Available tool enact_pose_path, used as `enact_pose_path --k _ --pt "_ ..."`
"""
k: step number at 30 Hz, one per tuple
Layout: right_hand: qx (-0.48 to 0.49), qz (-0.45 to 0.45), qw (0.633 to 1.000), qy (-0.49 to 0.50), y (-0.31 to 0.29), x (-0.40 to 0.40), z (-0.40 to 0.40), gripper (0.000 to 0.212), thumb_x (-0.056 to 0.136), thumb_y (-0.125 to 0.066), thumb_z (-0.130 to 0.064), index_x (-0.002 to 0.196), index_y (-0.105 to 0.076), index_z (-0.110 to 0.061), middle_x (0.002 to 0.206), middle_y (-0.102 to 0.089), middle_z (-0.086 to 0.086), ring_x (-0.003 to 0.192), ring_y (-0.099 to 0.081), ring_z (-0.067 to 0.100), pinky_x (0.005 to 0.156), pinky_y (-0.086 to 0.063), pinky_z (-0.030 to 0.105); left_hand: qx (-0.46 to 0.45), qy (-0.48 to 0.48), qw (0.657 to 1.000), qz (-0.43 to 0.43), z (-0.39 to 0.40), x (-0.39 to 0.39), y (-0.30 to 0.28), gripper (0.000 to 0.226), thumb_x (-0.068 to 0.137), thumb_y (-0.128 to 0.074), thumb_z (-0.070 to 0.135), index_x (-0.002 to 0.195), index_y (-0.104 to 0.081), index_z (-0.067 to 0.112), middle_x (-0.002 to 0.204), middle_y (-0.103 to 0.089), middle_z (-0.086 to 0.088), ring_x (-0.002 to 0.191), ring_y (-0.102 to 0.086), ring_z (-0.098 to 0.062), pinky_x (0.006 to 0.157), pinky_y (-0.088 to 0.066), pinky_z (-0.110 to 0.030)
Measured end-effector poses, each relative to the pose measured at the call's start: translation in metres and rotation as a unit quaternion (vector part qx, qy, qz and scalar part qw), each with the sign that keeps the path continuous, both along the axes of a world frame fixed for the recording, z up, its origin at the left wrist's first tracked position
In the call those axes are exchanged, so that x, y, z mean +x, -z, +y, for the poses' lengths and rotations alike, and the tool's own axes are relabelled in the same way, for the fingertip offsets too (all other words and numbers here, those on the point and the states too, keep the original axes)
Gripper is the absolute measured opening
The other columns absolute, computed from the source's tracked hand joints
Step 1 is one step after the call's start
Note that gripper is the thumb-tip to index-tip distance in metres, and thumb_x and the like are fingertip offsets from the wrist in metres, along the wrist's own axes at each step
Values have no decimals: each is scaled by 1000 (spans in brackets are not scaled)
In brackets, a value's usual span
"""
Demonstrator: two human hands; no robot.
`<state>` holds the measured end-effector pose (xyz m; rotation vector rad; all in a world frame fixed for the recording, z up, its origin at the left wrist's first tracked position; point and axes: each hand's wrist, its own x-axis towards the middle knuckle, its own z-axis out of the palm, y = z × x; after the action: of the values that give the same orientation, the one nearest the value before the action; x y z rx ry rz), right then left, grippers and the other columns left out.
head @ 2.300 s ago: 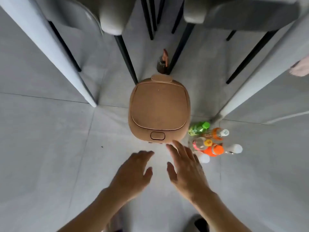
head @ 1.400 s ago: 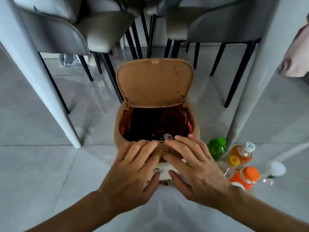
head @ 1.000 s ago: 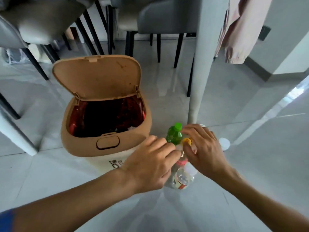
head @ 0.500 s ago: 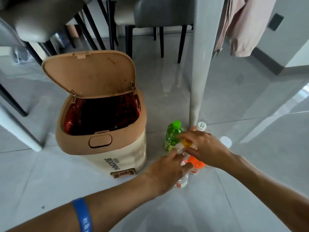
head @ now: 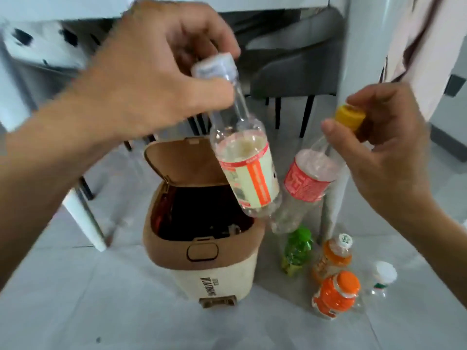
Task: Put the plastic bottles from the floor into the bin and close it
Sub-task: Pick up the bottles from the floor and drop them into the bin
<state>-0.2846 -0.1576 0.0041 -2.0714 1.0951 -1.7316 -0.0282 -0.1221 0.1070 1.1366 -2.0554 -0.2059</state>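
Note:
The tan bin (head: 202,253) stands on the floor with its lid (head: 187,160) raised and a dark liner inside. My left hand (head: 141,79) grips the neck of a clear white-capped bottle (head: 246,173) that hangs above the bin's right rim. My right hand (head: 386,157) holds a clear yellow-capped bottle with a red label (head: 307,185) by its neck, to the right of the bin. On the floor to the bin's right stand a green bottle (head: 297,251), two orange bottles (head: 333,256) (head: 336,294) and a clear white-capped bottle (head: 382,277).
A white table leg (head: 83,218) stands left of the bin and a wide white post (head: 358,59) rises behind the bottles. Grey chairs (head: 290,69) with black legs sit behind. A pinkish garment (head: 424,44) hangs at the upper right.
Both hands have risen from the floor, each lifting a bottle by its neck out of the cluster. The left one now hangs over the open bin.

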Motion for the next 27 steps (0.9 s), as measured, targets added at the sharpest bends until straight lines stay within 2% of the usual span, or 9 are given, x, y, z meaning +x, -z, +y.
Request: enact_pose_path --k 3,6,8,12,17,19,22,25,27 --pt "-13 -1 1000 -8 -9 32 -9 31 90 -70 -25 107 -45 -17 88 -58 17 71 -54 29 61 -49 37 3 -46 999 22 -10 32 5 26 71 -76 20 95 -68 28 91 -72 -1 77 -69 -20 72 -59 -44" --pt "-10 -7 1000 -17 -9 61 -18 30 91 -69 -25 108 -44 -20 90 -58 12 70 -54 28 62 -49 42 51 -101 989 -95 -22 45 40 33 66 -81 25 97 -70 29 80 -68 15 70 -63 -7 70 -54 -30" --pt "-20 -27 999 -11 -11 77 -21 31 89 -71 -23 105 -45 -20 87 -59 6 67 -52 27 60 -47 38 84 -121 975 -165 -32 51 73 37 66 -82 26 100 -69 33 86 -63 20 78 -59 -6 77 -49 -27" --pt "-2 -32 999 -39 2 94 -18 33 88 -73 -19 105 -45 -19 91 -62 10 70 -57 19 61 -49 30 147 -113 953 -242 -52 62 140 37 72 -76 25 107 -66 33 108 -66 9 101 -61 -17 88 -49 -38" --pt "162 180 970 -34 59 111 -31 28 86 -73 -26 98 -48 -28 88 -64 -7 77 -61 4 61 -46 16 206 -141 923 -291 -72 64 197 18 85 -62 19 101 -58 25 100 -70 -4 93 -66 -30 79 -54 -43" --pt "176 258 950 -28 79 118 -42 28 85 -74 -27 95 -48 -28 83 -63 -7 72 -60 8 63 -47 25 207 -166 915 -304 -79 68 206 13 86 -60 21 97 -52 20 95 -69 -9 89 -66 -34 72 -52 -42" --pt "200 306 930 -28 99 132 -59 30 82 -76 -30 93 -47 -26 86 -65 -3 80 -62 20 72 -53 40 218 -170 908 -315 -83 77 214 9 87 -59 20 93 -60 13 94 -68 -11 88 -65 -33 67 -40 -34" --pt "207 410 888 -13 110 142 -70 25 86 -71 -29 96 -49 -24 98 -67 4 94 -63 31 76 -53 43 196 -172 894 -364 -79 80 217 14 91 -55 17 91 -67 10 99 -71 -11 97 -64 -32 72 -28 -29" --pt "159 503 849 37 113 142 -73 16 90 -65 -24 102 -57 -19 105 -68 6 107 -58 31 82 -51 42 186 -175 879 -402 -76 77 216 17 93 -53 14 93 -69 10 102 -71 -11 103 -61 -31 74 -24 -30"
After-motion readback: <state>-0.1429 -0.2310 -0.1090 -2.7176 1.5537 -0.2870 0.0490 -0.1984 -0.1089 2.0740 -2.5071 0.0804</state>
